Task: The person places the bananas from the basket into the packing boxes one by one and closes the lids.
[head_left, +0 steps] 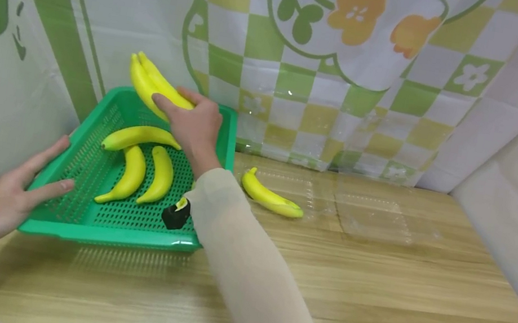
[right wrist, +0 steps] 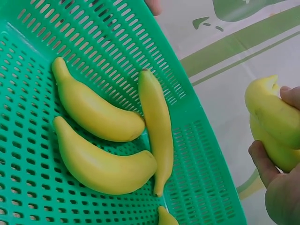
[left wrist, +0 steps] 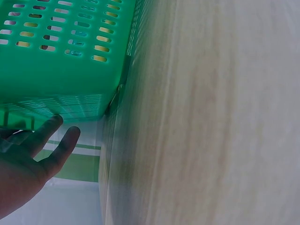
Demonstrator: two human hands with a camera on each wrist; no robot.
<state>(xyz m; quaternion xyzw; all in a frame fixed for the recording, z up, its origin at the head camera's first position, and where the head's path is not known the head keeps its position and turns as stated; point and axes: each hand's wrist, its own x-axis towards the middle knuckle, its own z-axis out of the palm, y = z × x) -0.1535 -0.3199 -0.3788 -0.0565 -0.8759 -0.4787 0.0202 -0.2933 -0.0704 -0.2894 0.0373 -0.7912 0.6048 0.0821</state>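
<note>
My right hand (head_left: 197, 124) grips two yellow bananas (head_left: 155, 86), side by side, raised above the back of a green plastic basket (head_left: 107, 237). At the basket's left side, my left hand (head_left: 6, 199) holds the rim, thumb over the inside and fingers along the outer wall. Inside lie a banana (head_left: 139, 137) across the back and two curved ones (right wrist: 96, 110) next to each other. The tip of another banana (right wrist: 166, 217) shows at the lower edge of the right wrist view; my right forearm mostly hides it in the head view.
Right of the basket, a single banana (head_left: 271, 195) lies at a clear plastic clamshell box (head_left: 313, 188). Another clear box (head_left: 375, 218) stands farther right on the wooden table (head_left: 368, 305). A patterned cloth (head_left: 296, 93) hangs behind, and pale sheets enclose both sides.
</note>
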